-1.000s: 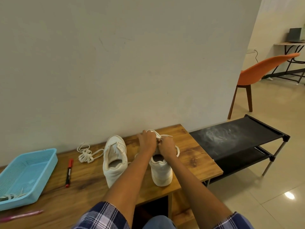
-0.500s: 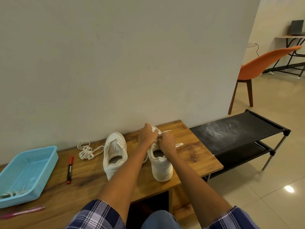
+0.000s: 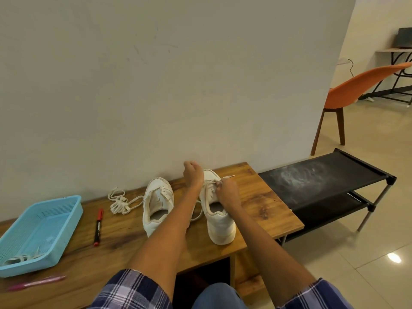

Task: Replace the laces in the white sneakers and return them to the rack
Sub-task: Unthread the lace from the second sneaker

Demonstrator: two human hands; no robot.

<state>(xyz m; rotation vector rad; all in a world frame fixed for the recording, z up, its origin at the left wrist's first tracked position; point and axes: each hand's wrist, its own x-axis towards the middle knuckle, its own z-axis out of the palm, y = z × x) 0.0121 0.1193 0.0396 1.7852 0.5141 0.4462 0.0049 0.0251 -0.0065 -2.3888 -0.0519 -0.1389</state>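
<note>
Two white sneakers stand heel-toward-me on the wooden table [image 3: 265, 197]. The left sneaker [image 3: 156, 197] has no lace in it. Over the toe of the right sneaker [image 3: 220, 226], my left hand [image 3: 193, 175] is lifted with its fingers curled round a white lace [image 3: 211, 182]. That lace runs across to my right hand [image 3: 227, 192], which pinches it over the eyelets. A slack loop of lace hangs beside this sneaker under my left forearm. A loose bundle of white lace [image 3: 119, 202] lies left of the sneakers.
A black two-tier shoe rack [image 3: 323, 175] stands right of the table, on the floor. A blue basket [image 3: 74, 210] with old laces sits at the left, a red marker [image 3: 98, 226] beside it, a pink pen [image 3: 35, 284] in front. An orange chair [image 3: 356, 88] stands beyond.
My left hand has risen and drawn away from the right hand, toward the wall, pulling the lace. The right hand stays at the eyelets. The view has tilted upward a little.
</note>
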